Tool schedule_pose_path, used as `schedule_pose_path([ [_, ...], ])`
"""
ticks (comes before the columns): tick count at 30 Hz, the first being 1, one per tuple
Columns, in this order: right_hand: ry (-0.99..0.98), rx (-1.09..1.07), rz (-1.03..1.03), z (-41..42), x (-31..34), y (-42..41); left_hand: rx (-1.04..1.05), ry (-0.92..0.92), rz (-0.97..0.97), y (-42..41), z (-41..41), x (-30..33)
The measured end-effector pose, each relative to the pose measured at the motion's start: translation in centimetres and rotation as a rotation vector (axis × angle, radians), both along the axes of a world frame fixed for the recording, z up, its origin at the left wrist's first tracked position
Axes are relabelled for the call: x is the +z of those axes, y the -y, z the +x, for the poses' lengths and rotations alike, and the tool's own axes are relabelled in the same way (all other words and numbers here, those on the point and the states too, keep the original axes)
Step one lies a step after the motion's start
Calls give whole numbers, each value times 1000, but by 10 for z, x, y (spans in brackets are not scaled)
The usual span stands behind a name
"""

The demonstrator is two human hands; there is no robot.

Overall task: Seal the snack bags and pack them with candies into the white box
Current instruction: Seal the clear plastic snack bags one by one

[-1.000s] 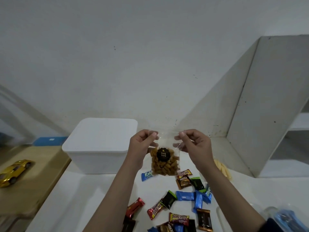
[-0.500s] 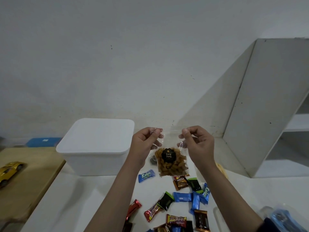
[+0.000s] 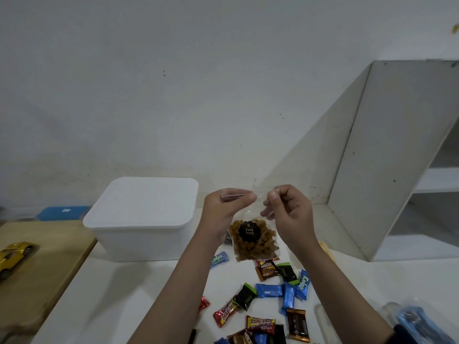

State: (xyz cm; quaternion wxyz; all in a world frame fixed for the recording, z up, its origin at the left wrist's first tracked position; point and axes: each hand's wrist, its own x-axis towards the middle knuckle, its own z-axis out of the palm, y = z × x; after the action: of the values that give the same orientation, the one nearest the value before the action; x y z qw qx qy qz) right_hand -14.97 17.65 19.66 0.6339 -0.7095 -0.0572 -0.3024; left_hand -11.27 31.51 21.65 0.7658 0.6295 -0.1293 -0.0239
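Note:
A clear snack bag [image 3: 253, 240] of brown snacks with a black round label hangs in the air above the white table. My left hand [image 3: 224, 212] pinches the bag's top edge at its left end. My right hand [image 3: 288, 211] pinches the top edge at its right end, fingers curled. The white box [image 3: 144, 217] stands to the left of my hands with its lid on. Several wrapped candies [image 3: 269, 291] in blue, black, brown and red lie scattered on the table below the bag.
A white shelf unit [image 3: 397, 157] stands at the right against the wall. A wooden table with a yellow toy car [image 3: 13, 254] is at the left. A blue and clear object [image 3: 417, 321] lies at the bottom right corner. Another pale snack bag [image 3: 325, 249] peeks behind my right wrist.
Both hands have lifted the bag slightly and moved closer together along its top edge. The view has shifted a little to the left.

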Motion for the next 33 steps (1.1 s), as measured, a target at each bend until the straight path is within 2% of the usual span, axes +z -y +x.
schedule_pose_path([
  [6,-42,35,-9,-4,3,0,37,31,-9,0,-4,-2],
  [15,-48,9,-62,0,5,-6,60,182,112,-4,2,-3],
  [22,-18,24,-156,3,4,-10,62,179,117,-3,1,-3],
  [28,-77,94,-28,2,10,-11,87,195,91,-6,0,-4],
  [33,-96,91,-11,2,11,-14,121,216,80,-4,0,-5],
])
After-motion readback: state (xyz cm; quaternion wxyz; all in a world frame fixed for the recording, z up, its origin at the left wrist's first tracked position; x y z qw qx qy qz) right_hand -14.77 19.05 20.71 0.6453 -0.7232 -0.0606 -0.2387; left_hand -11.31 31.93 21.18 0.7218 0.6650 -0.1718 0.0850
